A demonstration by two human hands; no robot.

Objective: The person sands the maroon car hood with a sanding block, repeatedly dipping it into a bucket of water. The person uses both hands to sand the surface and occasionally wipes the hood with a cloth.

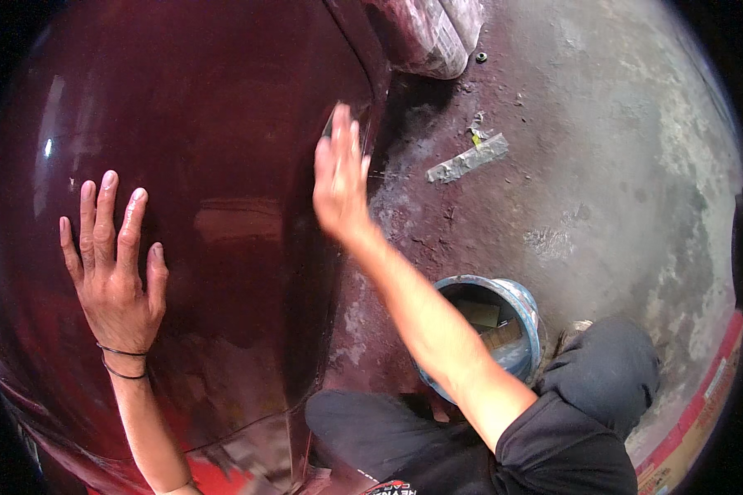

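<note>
1. Panel: the dark red car body panel point(231, 157) lies in front of me and to my left; it is the reference for all positions below. Its surface is glossy, with pale reflections.
2. Left hand point(117, 285): palm down on the left part of the panel, fingers and thumb spread. Two thin black wristbands point(124, 375) circle the wrist.
3. Right hand point(341, 194): at the panel's right edge, fingers close together and extended – the outline is blurred. I cannot tell whether anything is held under the fingers.
4. Bucket point(532, 318): right of the panel on the stained floor point(611, 165), partly behind my right forearm. Its rim is blue-grey; flat yellowish and brown pieces point(501, 334) show inside.
5. Tape strip point(469, 158): crumpled, silver-grey, on the floor right of the panel.
6. Covered part point(429, 41): beyond the panel's upper right edge, whitish with dark red staining. A small dark ring point(481, 57) lies just beside it.
7. Lettering: my black shirt point(570, 450), nearest the panel's lower right end, carries a red and white chest print – upside down from this view and cut by the lower edge.
</note>
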